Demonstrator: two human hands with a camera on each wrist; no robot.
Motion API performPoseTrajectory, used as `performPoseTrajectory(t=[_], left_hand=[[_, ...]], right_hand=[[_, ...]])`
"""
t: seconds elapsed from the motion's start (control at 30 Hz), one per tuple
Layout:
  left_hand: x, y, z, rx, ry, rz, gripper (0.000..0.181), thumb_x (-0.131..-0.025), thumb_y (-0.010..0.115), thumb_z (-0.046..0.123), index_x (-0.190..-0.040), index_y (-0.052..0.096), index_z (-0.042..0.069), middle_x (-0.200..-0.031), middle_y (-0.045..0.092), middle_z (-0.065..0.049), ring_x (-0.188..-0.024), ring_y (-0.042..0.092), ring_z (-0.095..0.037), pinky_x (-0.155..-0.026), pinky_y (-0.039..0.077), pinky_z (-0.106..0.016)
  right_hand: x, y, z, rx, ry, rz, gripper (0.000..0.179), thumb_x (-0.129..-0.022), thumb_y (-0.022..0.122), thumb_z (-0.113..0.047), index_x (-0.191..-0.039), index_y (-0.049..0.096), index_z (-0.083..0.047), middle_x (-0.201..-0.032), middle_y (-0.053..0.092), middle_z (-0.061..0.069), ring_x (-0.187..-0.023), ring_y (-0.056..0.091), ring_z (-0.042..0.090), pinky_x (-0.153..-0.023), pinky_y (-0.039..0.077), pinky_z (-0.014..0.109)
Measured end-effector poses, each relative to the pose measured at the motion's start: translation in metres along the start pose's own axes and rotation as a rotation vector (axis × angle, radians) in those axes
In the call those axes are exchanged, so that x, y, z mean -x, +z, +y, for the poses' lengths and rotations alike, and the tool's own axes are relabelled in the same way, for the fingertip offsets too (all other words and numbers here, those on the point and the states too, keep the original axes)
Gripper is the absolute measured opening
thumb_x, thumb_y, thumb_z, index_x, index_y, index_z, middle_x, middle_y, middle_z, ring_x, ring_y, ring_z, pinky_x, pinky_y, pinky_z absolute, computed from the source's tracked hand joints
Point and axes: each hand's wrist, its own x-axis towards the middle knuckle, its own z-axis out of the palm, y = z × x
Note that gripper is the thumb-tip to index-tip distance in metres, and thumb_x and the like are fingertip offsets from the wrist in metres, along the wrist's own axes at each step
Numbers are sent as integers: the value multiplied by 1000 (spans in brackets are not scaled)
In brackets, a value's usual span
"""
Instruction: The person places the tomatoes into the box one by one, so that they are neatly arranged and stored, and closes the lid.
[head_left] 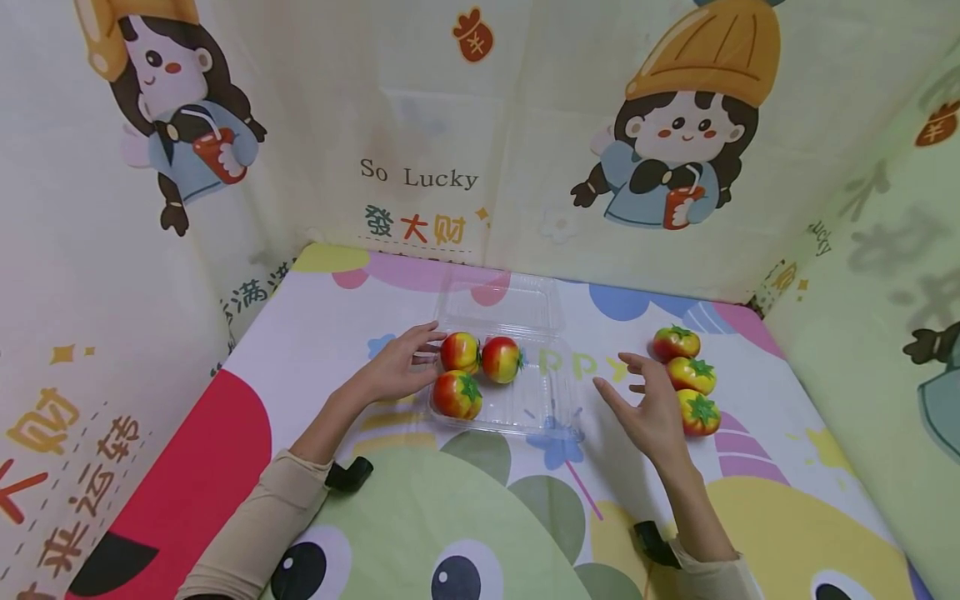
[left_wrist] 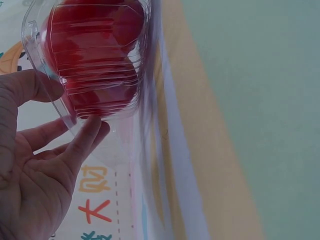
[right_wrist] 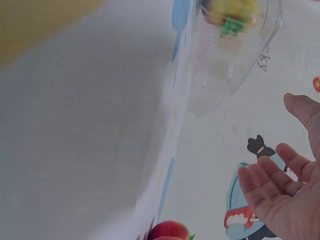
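A clear plastic clamshell box lies on the table with its lid folded back. Inside, at the left, sit three red-and-yellow toy fruits with green leafy tops, like tomatoes or persimmons. My left hand is at the box's left edge, fingers extended and thumb apart; in the left wrist view the fingertips appear to touch the clear wall. Holding nothing, my right hand hovers between the box and three similar toy fruits in a row on the right.
A colourful cartoon-print cloth covers the table. Pale printed curtains enclose the back and both sides. A black strap piece is at the left wrist, another at the right.
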Motion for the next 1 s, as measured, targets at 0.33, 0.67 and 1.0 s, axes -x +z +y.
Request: performPoseTrajectory(t=[0.33,0.67,1.0], left_hand=[[-1,1,0,3,2,1,59,-94,65,7,-149,47,-2,-164,28,-23,-130,58,-38,-105,51,-48],[0,0,-1,14,4,1,58,-93,64,6,-149,47,-3,-164,27,-24,-130,57,-39,-105,51,-48],[0,-1,1,-7,-13,-1,59,-93,64,7,-149,47,0,-165,28,-21,-131,58,-37,-105,51,-47]], right_hand=[[1,-11,10,-26,6,64,54,-85,82,-13,-131,59,5,-128,62,21,-114,59,39,-84,38,-1],[2,-25,12,8,166,52,58,-89,80,-21,-137,57,2,-131,60,22,-112,62,39,-88,51,26],[8,-34,22,10,184,90,54,-90,79,-20,-133,57,4,-124,59,21,-112,56,32,-83,39,1]])
